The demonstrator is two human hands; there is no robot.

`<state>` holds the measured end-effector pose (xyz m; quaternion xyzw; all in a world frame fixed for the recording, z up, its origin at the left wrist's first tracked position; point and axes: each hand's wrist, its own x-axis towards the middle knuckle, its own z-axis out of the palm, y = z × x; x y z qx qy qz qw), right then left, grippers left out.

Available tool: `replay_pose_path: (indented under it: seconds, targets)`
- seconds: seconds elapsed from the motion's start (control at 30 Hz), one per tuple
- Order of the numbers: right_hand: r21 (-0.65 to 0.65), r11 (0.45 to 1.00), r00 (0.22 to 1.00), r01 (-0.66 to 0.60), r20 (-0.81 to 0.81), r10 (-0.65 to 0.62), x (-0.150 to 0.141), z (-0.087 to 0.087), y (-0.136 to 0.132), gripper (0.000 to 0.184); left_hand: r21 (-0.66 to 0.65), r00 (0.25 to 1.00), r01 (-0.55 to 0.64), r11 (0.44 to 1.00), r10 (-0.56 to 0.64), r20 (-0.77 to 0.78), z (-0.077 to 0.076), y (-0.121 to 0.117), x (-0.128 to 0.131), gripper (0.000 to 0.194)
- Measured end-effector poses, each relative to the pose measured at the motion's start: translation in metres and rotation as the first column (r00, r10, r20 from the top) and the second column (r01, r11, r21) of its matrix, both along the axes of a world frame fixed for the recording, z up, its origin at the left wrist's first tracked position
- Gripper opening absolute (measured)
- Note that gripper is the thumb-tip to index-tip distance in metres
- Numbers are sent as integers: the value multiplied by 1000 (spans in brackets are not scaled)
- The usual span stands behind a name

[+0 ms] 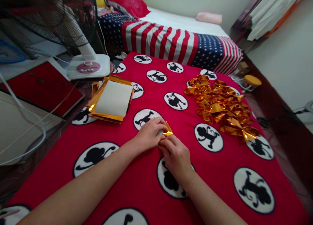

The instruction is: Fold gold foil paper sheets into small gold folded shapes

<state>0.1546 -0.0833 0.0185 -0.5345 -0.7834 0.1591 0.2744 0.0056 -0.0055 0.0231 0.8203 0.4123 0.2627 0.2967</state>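
Both hands meet over the middle of the red cloth, around a small piece of folded gold foil paper point(168, 129). My left hand point(152, 133) is closed on its near left side, fingers curled over it. From the right, my right hand point(174, 151) pinches the paper's lower edge, fingertips almost touching the left hand. Most of the piece is hidden beneath the fingers; a shiny gold corner and a bit of pale backing show. To the left lies a stack of flat gold foil sheets point(113, 99), pale side up on top. Crumpled-looking folded gold pieces point(217, 102) are heaped at the right.
The red cloth point(186, 120) has monkey figures in white circles. A fan point(89, 67) stands at the back left beside a dark red panel point(44, 86) and white cables. Behind is a bed point(168, 39) with a flag-patterned cover. A yellow stool point(252, 80) is at the far right.
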Motion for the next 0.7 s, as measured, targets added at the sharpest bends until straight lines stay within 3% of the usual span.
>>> replay_pose_path:
  seconds: [0.27, 0.4, 0.57, 0.7]
  targets:
    - [157, 987, 978, -20, 206, -13, -3, -5, 0, 22, 127, 999, 47, 991, -46, -14, 16, 14, -3, 16]
    - [181, 982, 973, -47, 231, 3, -1, -7, 1, 22, 205, 999, 31, 978, -38, 31, 16, 28, -6, 20]
    - [136, 987, 972, -83, 228, 50, 2, -3, 6, 17, 30, 972, 223, 974, -224, 67, 8, 45, -7, 21]
    - [85, 988, 968, -132, 227, 110, 7, 0, 12, 11, -82, 966, 238, 968, -228, 118, 11, 50, -8, 20]
